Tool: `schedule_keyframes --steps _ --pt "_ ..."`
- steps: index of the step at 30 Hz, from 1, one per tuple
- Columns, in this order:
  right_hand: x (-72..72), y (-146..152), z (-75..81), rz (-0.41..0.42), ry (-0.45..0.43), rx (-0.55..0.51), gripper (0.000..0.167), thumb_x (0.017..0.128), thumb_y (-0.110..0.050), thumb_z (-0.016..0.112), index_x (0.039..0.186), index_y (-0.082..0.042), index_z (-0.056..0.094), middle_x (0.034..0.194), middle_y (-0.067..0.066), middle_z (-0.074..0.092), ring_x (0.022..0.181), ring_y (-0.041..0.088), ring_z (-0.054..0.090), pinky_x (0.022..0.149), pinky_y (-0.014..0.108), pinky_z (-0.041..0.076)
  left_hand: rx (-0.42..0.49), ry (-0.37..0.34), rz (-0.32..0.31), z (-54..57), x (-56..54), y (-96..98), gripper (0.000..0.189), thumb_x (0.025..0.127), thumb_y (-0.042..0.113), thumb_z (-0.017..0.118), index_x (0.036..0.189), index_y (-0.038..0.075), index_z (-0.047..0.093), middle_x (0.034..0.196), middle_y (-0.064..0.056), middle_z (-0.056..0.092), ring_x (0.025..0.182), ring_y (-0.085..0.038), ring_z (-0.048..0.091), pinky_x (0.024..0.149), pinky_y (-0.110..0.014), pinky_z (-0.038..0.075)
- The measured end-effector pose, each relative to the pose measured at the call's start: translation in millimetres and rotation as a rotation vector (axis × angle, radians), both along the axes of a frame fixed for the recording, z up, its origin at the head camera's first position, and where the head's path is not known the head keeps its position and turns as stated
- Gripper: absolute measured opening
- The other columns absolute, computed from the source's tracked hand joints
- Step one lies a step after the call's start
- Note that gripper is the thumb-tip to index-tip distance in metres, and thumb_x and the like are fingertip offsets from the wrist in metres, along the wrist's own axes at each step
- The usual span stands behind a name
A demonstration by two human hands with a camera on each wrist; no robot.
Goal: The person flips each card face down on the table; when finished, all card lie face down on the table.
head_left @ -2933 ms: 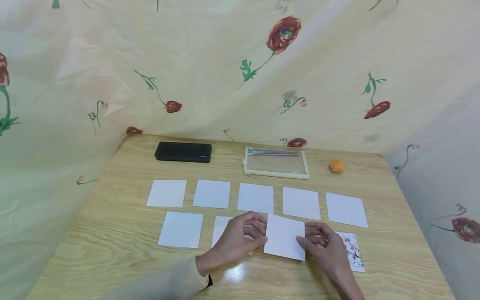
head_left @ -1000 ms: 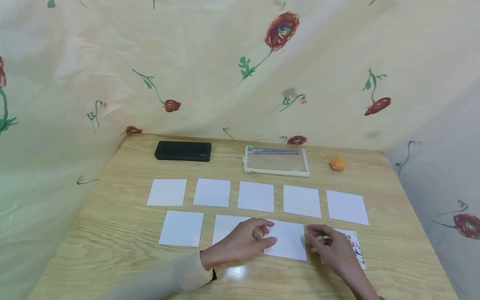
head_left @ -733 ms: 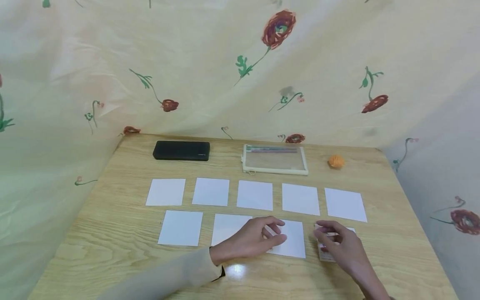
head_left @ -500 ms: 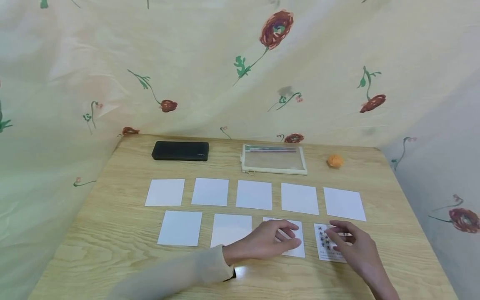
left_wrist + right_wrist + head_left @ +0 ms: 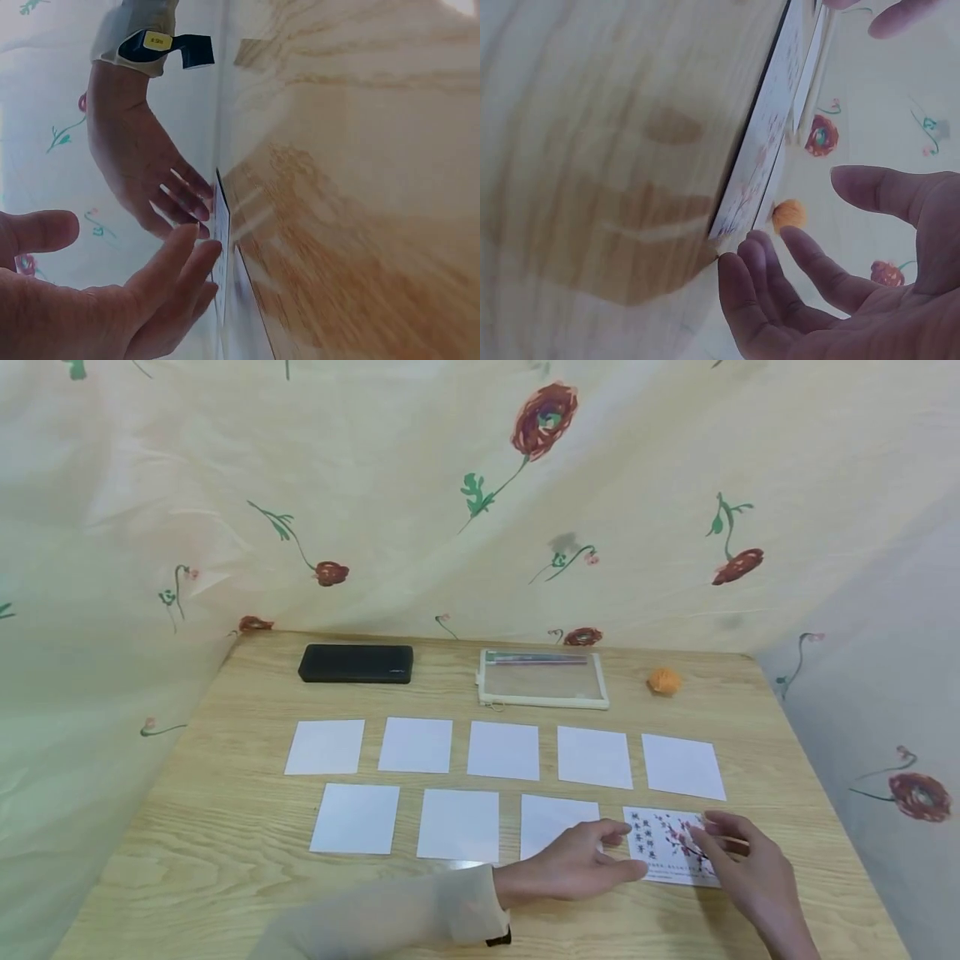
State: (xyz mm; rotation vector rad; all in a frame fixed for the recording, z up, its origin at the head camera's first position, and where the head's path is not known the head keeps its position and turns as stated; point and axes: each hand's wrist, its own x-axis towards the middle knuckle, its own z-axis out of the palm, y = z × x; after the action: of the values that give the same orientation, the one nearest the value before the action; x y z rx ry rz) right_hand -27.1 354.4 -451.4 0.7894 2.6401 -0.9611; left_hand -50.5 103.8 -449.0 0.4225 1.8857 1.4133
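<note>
A printed card with red blossoms on a branch and dark characters lies face up at the right end of the front row. My left hand is at its left edge, thumb and fingers spread apart. Over the card's right edge is my right hand, with its fingers loosely bent. In the right wrist view, the right thumb stands well away from the fingers, which are close to the card's end. The left fingertips overlap the card in the left wrist view. Just left of it, a blank white card is partly covered by my left hand.
Several blank white cards form a back row, including one behind the printed card, and more lie front left, such as this card. Behind them are a black case, a clear zip pouch with pens and an orange ball.
A white card held in both hands was laid down in the front row and let go. Both hands then moved right to the printed card, which now shows characters at its left part.
</note>
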Motion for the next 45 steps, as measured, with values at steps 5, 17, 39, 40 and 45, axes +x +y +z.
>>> schedule_keyframes --steps 5,17,39,40,45 --pt "0.1 -1 -0.7 -0.042 -0.017 -0.010 0.073 0.105 -0.049 0.057 0.155 0.001 0.041 0.149 0.029 0.049 0.133 0.045 0.049 0.106 0.055 0.047 -0.022 -0.028 0.025 -0.2 2.5 8.6 0.064 0.100 0.042 0.068 0.156 0.022 0.046 0.154 -0.004 0.056 0.115 -0.011 0.073 0.092 -0.025 0.058" --pt "3.2 -4 -2.8 -0.024 0.008 -0.024 0.074 0.103 -0.050 0.059 0.154 0.001 0.042 0.154 0.027 0.047 0.135 0.043 0.050 0.103 0.049 0.051 0.017 -0.083 0.137 0.4 9.4 19.4 0.075 0.099 0.038 0.069 0.163 0.021 0.034 0.157 -0.007 0.053 0.115 -0.013 0.072 0.094 -0.028 0.059" --pt "3.0 -1 1.0 -0.075 -0.011 -0.089 0.067 0.106 -0.047 0.055 0.155 -0.003 0.043 0.158 0.027 0.044 0.141 0.049 0.046 0.092 0.038 0.059 0.015 -0.045 0.119 -2.3 15.4 18.7 0.069 0.100 0.040 0.068 0.160 0.026 0.038 0.160 -0.002 0.049 0.120 -0.013 0.070 0.093 -0.027 0.059" --pt "3.6 0 2.4 -0.073 -0.007 -0.091 0.067 0.106 -0.047 0.055 0.155 -0.003 0.043 0.157 0.027 0.045 0.140 0.049 0.047 0.086 0.030 0.059 0.014 -0.041 0.117 -1.7 15.4 18.7 0.068 0.099 0.040 0.068 0.159 0.026 0.039 0.160 -0.003 0.049 0.120 -0.013 0.070 0.094 -0.026 0.059" --pt "6.6 3 12.3 -0.080 0.059 -0.105 0.064 0.105 -0.046 0.057 0.153 -0.004 0.046 0.144 0.020 0.059 0.103 0.009 0.068 0.067 0.014 0.052 0.005 -0.051 0.094 0.9 14.0 17.9 0.065 0.100 0.042 0.068 0.157 0.031 0.040 0.158 -0.007 0.051 0.121 -0.014 0.070 0.095 -0.028 0.058"
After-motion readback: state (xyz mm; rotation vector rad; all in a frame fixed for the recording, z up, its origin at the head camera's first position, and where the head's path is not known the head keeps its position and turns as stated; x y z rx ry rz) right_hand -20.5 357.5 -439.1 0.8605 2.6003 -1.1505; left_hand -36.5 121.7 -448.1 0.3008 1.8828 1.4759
